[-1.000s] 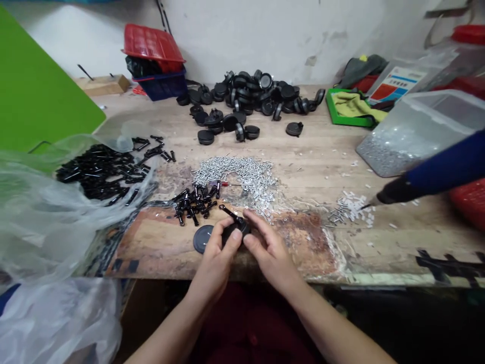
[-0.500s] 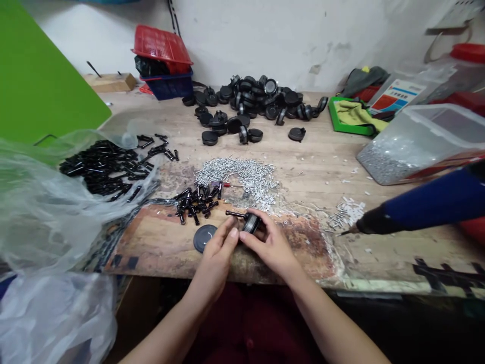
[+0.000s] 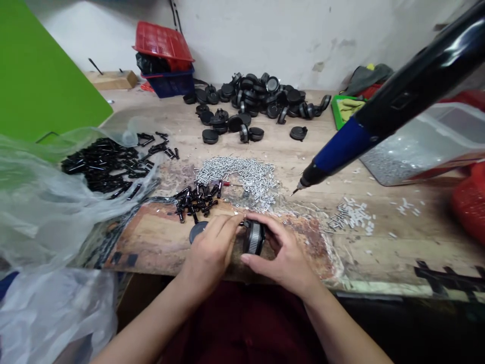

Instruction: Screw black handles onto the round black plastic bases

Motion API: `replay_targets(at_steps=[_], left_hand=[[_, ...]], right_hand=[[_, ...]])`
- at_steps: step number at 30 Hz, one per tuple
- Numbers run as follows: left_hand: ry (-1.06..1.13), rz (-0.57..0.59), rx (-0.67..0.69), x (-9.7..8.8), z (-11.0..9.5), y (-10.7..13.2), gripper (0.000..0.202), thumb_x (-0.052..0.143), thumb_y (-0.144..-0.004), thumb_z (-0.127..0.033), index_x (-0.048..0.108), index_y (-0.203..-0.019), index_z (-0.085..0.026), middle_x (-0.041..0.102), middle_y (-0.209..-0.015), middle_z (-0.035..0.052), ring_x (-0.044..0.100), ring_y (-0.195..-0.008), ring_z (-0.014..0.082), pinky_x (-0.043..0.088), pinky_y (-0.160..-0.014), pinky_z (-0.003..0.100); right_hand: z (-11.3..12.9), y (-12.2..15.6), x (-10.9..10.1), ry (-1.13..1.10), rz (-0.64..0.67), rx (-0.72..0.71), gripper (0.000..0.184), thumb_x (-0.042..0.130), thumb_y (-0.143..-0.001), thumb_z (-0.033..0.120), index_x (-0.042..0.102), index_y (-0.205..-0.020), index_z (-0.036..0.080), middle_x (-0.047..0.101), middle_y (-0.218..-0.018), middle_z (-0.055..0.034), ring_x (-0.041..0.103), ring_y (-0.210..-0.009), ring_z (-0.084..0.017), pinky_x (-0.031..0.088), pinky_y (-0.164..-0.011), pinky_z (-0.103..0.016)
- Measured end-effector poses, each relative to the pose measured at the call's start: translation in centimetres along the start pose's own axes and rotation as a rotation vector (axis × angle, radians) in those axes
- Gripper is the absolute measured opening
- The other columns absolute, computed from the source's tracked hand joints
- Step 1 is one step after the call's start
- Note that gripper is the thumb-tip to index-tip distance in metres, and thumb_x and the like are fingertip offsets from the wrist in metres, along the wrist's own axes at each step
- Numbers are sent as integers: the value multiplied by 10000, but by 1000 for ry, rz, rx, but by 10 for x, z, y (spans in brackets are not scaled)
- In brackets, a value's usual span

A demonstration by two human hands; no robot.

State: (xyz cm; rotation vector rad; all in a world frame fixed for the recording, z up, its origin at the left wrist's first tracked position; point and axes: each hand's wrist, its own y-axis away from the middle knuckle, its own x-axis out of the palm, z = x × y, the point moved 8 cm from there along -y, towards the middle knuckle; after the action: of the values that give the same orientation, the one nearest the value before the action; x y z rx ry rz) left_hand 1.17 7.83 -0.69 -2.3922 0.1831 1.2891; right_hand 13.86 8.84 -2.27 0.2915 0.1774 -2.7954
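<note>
My right hand (image 3: pixel 290 255) grips a round black part with a ribbed grey edge (image 3: pixel 253 237), thumb below and fingers over the top. Closed at its left side, my left hand (image 3: pixel 214 245) covers most of the black rod (image 3: pixel 242 222) that joins this part; its fingertips are partly hidden. A dark flat disc (image 3: pixel 196 231) lies on the bench beside my left hand, partly covered by it. Just behind are a small heap of black rods (image 3: pixel 195 199) and a pile of silver screws (image 3: pixel 235 172). An electric screwdriver (image 3: pixel 341 144) hangs tip-down, right of the screws.
More round black parts (image 3: pixel 250 98) are heaped by the wall. At left, a clear plastic bag (image 3: pixel 49 202) holds black rods. Small white pieces (image 3: pixel 354 215) are scattered at right, before a clear bin (image 3: pixel 454 121). A red basket (image 3: pixel 161 43) stands at the back left.
The screwdriver has swung left and upward, its tip now nearer the screws. The round part has turned, its ribbed edge facing me more. My left hand has closed over the rod.
</note>
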Motion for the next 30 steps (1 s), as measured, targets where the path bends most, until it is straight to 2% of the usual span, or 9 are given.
replay_targets(at_steps=[2, 6, 9, 13, 17, 21, 26, 30], left_hand=[[-59, 53, 23, -1, -2, 1, 343, 398, -921, -152, 477, -1252, -187, 604, -1083, 101, 567, -1044, 224, 468, -918, 365], [-121, 164, 52, -1, -3, 6, 398, 391, -898, -106, 429, -1285, -189, 579, -1119, 103, 570, -1026, 225, 476, -894, 360], [-158, 244, 69, 2, -5, 10, 331, 379, -897, -104, 505, -1190, -191, 608, -1009, 81, 598, -904, 207, 496, -805, 327], [-89, 158, 50, 0, -14, 12, 251, 360, -923, -167, 573, -1053, -191, 639, -903, 66, 614, -830, 195, 489, -731, 289], [83, 77, -54, 0, -15, 16, 250, 372, -928, -181, 570, -1080, -171, 657, -860, 62, 631, -783, 180, 484, -721, 269], [186, 96, -62, -1, -12, 22, 250, 394, -921, -166, 576, -1092, -173, 664, -894, 65, 633, -811, 173, 483, -756, 261], [146, 150, 6, -8, -7, 23, 269, 422, -900, -149, 616, -1075, -210, 659, -876, 51, 623, -818, 174, 482, -764, 260], [187, 129, 7, -14, -8, 17, 260, 424, -899, -158, 632, -1050, -194, 683, -909, 60, 635, -850, 178, 479, -776, 258]], right_hand=[[4, 4, -1, 15, -10, -8, 607, 764, -674, 308, 527, -1231, 267, 576, -1274, -59, 545, -1179, -234, 424, -1030, -412], [12, 12, -4, 113, -35, -49, 617, 769, -674, 367, 530, -1233, 263, 574, -1280, -65, 529, -1198, -241, 414, -1045, -426], [17, 16, -2, 192, -35, -87, 629, 758, -684, 403, 525, -1247, 248, 585, -1262, -80, 543, -1180, -244, 433, -1030, -420], [22, 21, 1, 224, -80, -112, 625, 741, -703, 408, 513, -1258, 233, 597, -1244, -91, 559, -1165, -242, 461, -1008, -401], [22, 24, 8, 249, -62, -107, 608, 732, -714, 406, 512, -1247, 214, 604, -1231, -94, 570, -1150, -233, 472, -1001, -385], [25, 27, 11, 262, -30, -134, 586, 717, -736, 387, 495, -1251, 221, 596, -1231, -88, 556, -1164, -223, 470, -1007, -376], [35, 29, 14, 264, 61, -214, 585, 708, -755, 341, 474, -1279, 228, 572, -1264, -89, 537, -1190, -215, 461, -1021, -367], [37, 28, 13, 245, 58, -223, 598, 717, -746, 349, 476, -1280, 227, 577, -1259, -91, 542, -1182, -218, 462, -1017, -373]])
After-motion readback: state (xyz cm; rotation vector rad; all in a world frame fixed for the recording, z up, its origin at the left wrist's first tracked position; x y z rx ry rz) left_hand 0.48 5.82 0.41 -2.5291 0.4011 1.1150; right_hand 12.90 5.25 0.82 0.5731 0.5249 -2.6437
